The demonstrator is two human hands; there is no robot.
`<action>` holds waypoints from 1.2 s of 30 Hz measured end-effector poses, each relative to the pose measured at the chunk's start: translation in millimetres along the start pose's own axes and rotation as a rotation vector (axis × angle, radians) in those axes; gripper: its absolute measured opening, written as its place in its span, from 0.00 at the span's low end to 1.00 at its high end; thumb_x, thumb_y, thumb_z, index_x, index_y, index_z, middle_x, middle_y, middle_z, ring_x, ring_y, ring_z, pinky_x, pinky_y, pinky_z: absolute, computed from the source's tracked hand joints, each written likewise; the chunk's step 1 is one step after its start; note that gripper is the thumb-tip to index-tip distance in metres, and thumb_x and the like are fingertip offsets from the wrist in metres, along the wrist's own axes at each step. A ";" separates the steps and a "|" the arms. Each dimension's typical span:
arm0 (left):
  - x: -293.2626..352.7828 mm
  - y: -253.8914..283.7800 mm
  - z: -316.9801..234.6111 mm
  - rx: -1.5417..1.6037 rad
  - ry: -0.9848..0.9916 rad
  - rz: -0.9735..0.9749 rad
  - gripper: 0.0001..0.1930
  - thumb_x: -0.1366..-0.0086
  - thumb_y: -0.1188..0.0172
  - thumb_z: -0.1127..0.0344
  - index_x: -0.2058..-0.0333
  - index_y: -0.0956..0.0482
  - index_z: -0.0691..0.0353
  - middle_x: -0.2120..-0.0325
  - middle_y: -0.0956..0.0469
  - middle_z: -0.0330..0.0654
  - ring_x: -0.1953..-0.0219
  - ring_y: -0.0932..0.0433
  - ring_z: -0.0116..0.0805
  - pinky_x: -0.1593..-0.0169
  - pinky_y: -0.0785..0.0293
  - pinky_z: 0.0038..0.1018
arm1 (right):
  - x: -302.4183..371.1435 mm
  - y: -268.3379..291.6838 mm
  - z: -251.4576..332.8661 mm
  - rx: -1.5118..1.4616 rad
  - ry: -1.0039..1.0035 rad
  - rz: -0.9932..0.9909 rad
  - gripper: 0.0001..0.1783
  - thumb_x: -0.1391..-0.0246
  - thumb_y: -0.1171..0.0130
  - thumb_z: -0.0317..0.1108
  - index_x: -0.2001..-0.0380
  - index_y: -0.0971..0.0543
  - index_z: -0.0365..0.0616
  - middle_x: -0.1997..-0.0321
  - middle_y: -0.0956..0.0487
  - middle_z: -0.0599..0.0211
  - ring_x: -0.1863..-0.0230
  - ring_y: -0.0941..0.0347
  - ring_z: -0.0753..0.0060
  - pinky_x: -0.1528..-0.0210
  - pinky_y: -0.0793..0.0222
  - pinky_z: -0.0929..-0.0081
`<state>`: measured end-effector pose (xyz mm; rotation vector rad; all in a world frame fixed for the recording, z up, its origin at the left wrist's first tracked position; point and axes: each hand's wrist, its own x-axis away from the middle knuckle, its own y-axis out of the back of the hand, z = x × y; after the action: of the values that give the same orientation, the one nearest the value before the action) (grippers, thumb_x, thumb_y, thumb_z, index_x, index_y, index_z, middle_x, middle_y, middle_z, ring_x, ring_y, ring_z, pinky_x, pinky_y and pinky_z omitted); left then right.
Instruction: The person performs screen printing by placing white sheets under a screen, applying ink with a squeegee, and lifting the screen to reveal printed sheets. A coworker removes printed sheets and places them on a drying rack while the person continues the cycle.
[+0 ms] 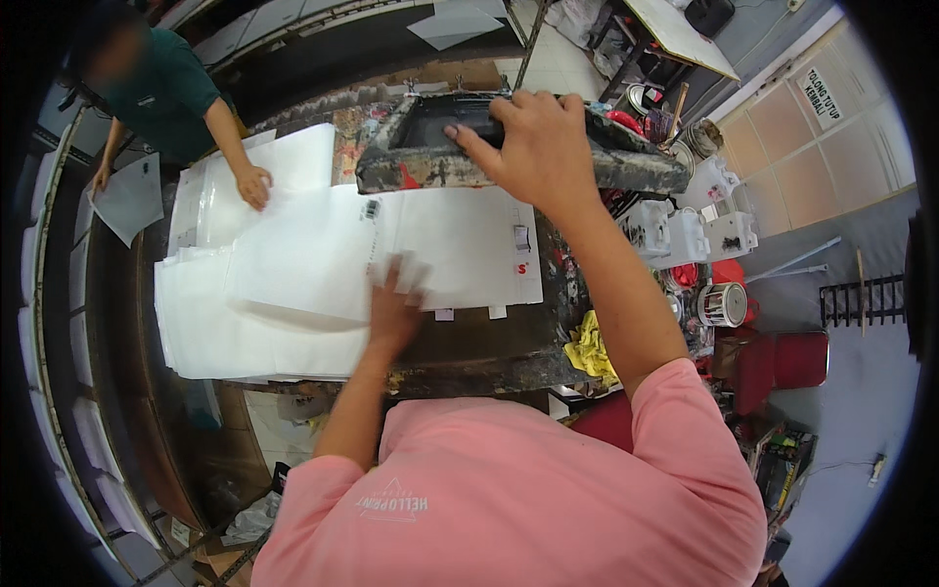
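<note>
My right hand (528, 147) grips the near edge of a paint-stained screen-printing frame (421, 161), which is tilted up above the work table. My left hand (396, 298), blurred by motion, lies on a white printed sheet (450, 249) on the dark table, fingers spread over its near edge. To the left of that sheet lies a stack of white sheets (245, 323).
Across the table a person in a dark green shirt (161, 93) presses a hand (254, 184) on white sheets. A yellow rag (590, 347), a paint can (722, 303), white jugs (685, 230) and red stools (782, 362) crowd the right side.
</note>
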<state>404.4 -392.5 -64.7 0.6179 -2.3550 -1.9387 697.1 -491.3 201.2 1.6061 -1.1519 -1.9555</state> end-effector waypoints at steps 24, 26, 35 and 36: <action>-90.6 -117.2 -120.6 0.211 0.144 0.102 0.18 0.41 0.34 0.62 0.60 0.19 0.75 0.41 0.28 0.63 0.34 0.33 0.63 0.30 0.36 0.60 | -10.7 -0.9 -2.6 -0.099 -0.069 0.016 0.37 0.40 0.40 0.71 0.66 0.11 0.43 0.68 0.16 0.61 0.59 0.22 0.58 0.45 0.38 0.54; -91.1 -108.5 -114.5 0.370 0.187 0.080 0.15 0.40 0.35 0.66 0.61 0.19 0.74 0.40 0.27 0.64 0.35 0.31 0.65 0.30 0.36 0.60 | -7.5 0.0 -2.7 -0.093 -0.084 0.060 0.38 0.40 0.41 0.72 0.65 0.10 0.43 0.68 0.16 0.61 0.59 0.22 0.58 0.44 0.38 0.54; -101.8 -43.2 -109.0 0.592 0.172 0.094 0.09 0.35 0.36 0.68 0.63 0.25 0.65 0.33 0.27 0.62 0.32 0.28 0.63 0.30 0.35 0.61 | -3.1 -3.0 -1.1 -0.053 -0.072 0.056 0.41 0.37 0.46 0.74 0.65 0.10 0.43 0.67 0.16 0.63 0.58 0.22 0.60 0.43 0.39 0.54; -97.7 -57.1 -103.8 0.477 0.095 0.265 0.16 0.31 0.36 0.58 0.52 0.20 0.62 0.29 0.33 0.62 0.26 0.35 0.62 0.26 0.45 0.66 | -5.9 -2.9 0.8 -0.050 -0.051 0.029 0.40 0.37 0.46 0.74 0.65 0.10 0.43 0.67 0.16 0.62 0.58 0.22 0.60 0.43 0.38 0.54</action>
<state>538.5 -466.9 -73.6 0.3719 -2.6841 -1.2216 698.7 -485.0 202.8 1.5143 -1.1294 -2.0020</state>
